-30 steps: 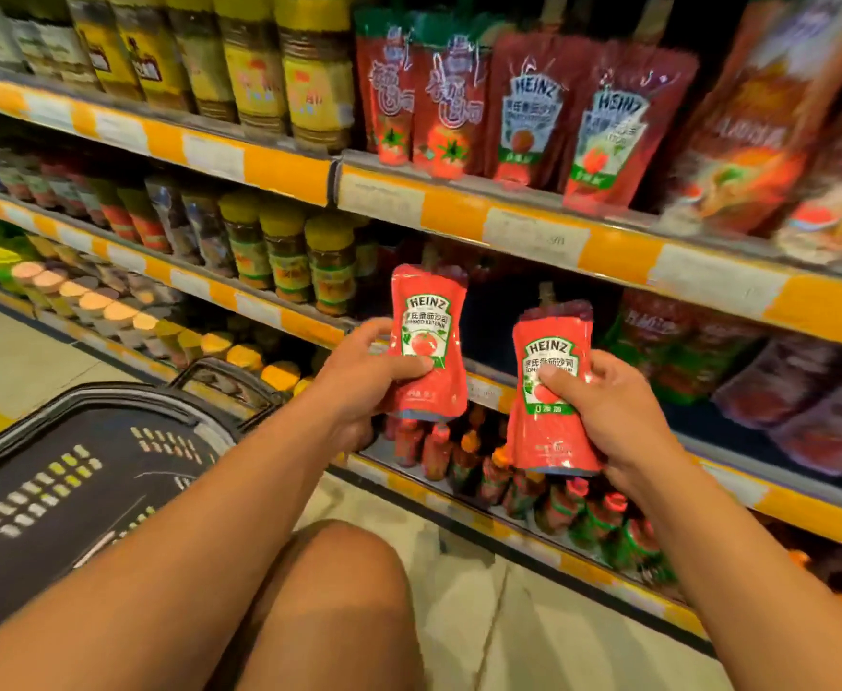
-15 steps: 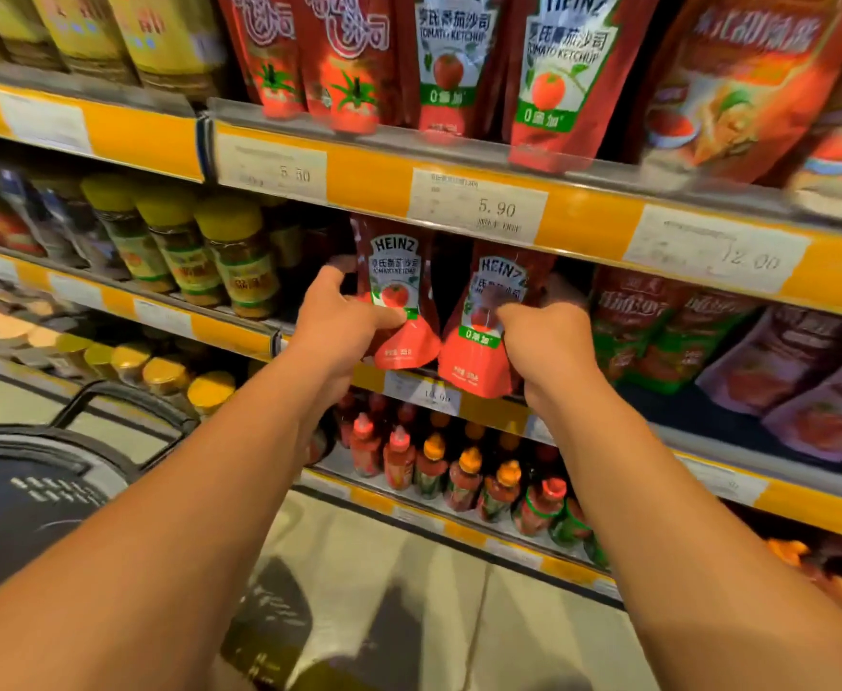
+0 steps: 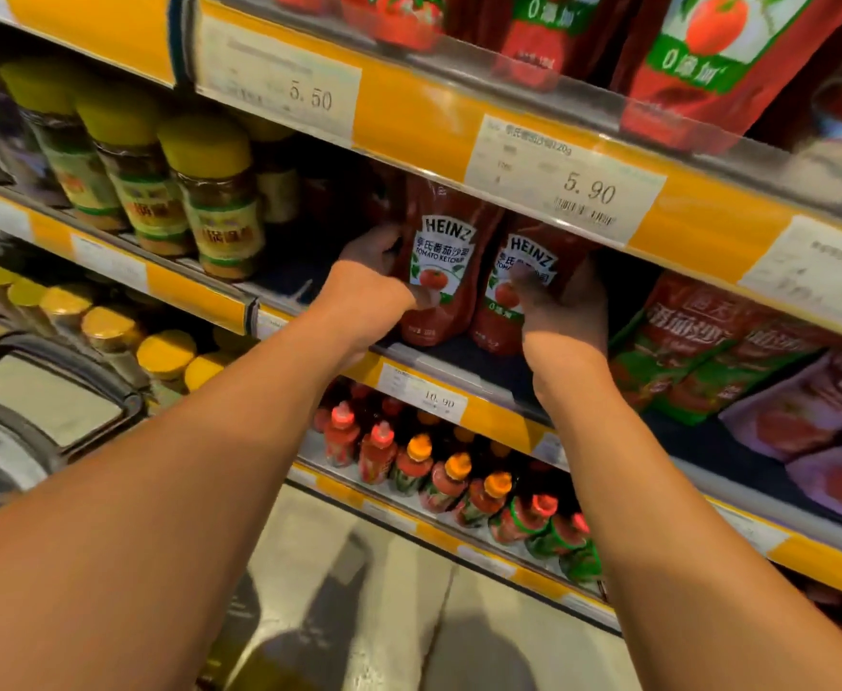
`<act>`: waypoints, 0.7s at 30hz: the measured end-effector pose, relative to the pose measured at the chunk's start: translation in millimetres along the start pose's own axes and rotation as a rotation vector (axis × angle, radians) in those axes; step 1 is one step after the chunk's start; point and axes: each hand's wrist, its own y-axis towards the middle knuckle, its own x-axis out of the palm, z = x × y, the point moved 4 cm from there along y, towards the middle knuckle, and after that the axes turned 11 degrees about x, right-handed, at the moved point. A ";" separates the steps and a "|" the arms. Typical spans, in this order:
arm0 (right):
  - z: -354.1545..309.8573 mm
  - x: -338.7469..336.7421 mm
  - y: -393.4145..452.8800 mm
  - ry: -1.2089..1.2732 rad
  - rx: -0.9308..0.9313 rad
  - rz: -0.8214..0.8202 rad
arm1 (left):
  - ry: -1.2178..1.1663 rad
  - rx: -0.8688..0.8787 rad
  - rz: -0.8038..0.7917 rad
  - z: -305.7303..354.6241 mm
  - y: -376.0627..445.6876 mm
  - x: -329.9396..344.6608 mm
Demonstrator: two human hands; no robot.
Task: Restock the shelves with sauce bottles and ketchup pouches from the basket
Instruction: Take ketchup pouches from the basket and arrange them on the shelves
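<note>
The basket [image 3: 35, 411] sits at nine o'clock, low. Ahead, the left hand [image 3: 366, 296] grips one Heinz ketchup pouch [image 3: 441, 271] and the right hand [image 3: 566, 311] grips a second pouch [image 3: 518, 286]; both stand upright, side by side on the middle shelf [image 3: 458, 364]. Yellow-capped jars [image 3: 217, 197] stand at ten o'clock.

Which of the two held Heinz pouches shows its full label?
The left pouch, held by the left hand; the right pouch is partly covered by right-hand fingers.
</note>
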 end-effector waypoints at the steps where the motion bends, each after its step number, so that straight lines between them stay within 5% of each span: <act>1: 1.1 -0.5 1.5 -0.044 -0.004 -0.001 | -0.001 -0.005 -0.013 -0.5 1.1 0.2; 6: 5.8 -7.8 -0.7 -0.332 -0.013 -0.024 | 0.117 0.021 -0.098 7.3 3.4 1.1; 12: 3.8 -16.2 -10.0 -0.834 -0.077 0.025 | 0.607 0.066 -0.177 19.5 2.9 -7.3; 15: -2.7 -18.9 -15.8 -0.776 -0.037 -0.019 | 0.795 0.082 -0.178 25.3 1.5 -8.1; 21: 7.7 -11.1 -25.7 -0.164 0.249 -0.088 | 0.708 0.088 -0.089 21.2 2.8 -6.7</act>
